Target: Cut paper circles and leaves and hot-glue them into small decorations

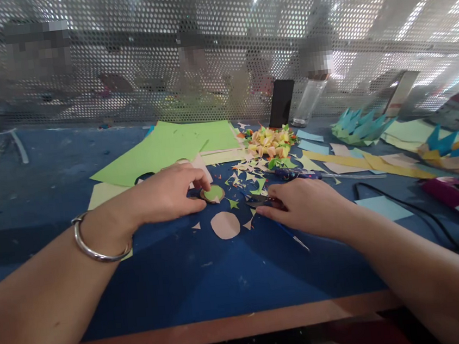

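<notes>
My left hand (178, 191), with a silver bangle at the wrist, has its thumb and fingers apart beside a small round disc with a green top (214, 192). The fingertips are at the disc's left edge; whether they touch it I cannot tell. My right hand (294, 201) is closed on a pair of scissors (259, 199), whose dark blades point left, low over the table. Between the hands, nearer to me, a pale pink paper circle (225, 225) lies flat. Small paper offcuts (246, 178) are scattered about, and a thin pen-like tool (296, 239) lies below my right hand.
Green paper sheets (149, 147) lie at the back left. Behind the offcuts sits a heap of folded paper petals (271, 143), near a phone (282, 103) and a clear bottle (308, 101). Paper strips (359, 161), blue spiky paper pieces (358, 125) and a corded magenta device (458, 200) are right.
</notes>
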{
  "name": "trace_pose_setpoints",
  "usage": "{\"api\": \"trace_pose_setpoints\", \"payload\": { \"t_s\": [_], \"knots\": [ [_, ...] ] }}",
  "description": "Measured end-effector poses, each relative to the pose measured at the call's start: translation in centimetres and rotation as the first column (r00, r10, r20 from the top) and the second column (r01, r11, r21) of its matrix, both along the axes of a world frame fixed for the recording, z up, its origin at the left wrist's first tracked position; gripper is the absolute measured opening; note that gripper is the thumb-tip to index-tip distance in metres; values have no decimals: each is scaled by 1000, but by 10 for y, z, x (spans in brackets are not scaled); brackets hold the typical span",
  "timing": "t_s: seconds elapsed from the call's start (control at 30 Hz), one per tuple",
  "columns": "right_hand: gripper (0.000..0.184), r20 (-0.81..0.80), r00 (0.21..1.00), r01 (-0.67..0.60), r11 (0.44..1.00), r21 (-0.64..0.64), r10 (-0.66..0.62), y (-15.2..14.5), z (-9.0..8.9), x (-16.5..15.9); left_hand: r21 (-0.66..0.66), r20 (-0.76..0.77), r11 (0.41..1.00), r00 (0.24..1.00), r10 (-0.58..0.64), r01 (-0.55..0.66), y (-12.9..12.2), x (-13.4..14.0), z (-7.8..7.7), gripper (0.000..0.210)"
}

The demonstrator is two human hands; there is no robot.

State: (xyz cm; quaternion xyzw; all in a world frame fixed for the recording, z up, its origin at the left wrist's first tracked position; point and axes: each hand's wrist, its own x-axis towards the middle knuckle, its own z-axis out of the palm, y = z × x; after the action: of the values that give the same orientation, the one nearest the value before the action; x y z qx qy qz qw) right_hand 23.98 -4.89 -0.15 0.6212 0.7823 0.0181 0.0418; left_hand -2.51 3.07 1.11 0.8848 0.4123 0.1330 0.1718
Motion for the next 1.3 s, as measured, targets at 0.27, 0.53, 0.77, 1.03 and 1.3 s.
{"api": "trace_pose_setpoints", "payload": {
  "t_s": [0.27, 0.53, 0.77, 1.03, 1.3],
  "knots": [
    [44, 8, 1000, 8, 1000, -2, -8, -1, 1, -1, 40, -18, 998, 999, -41, 42, -11, 17, -7, 13],
    [43, -2, 1000, -1, 1000, 15, 1, -2, 2, -2, 70, -25, 995, 998, -64, 66, -10, 19, -9, 9],
    [42, -5, 1000, -13, 999, 32, 13, -2, 2, -1, 38, -72, 994, 993, -97, 100, -10, 19, -8, 11],
    [43, -8, 1000, -14, 999, 44, 14, -1, -1, -1, 63, -49, 998, 999, 0, 3, -10, 20, -2, 12],
    [41, -11, 1000, -7, 999, 51, 8, -1, 0, 1, -38, -49, 998, 997, -51, 49, -22, 21, 2, 24]
  ]
}}
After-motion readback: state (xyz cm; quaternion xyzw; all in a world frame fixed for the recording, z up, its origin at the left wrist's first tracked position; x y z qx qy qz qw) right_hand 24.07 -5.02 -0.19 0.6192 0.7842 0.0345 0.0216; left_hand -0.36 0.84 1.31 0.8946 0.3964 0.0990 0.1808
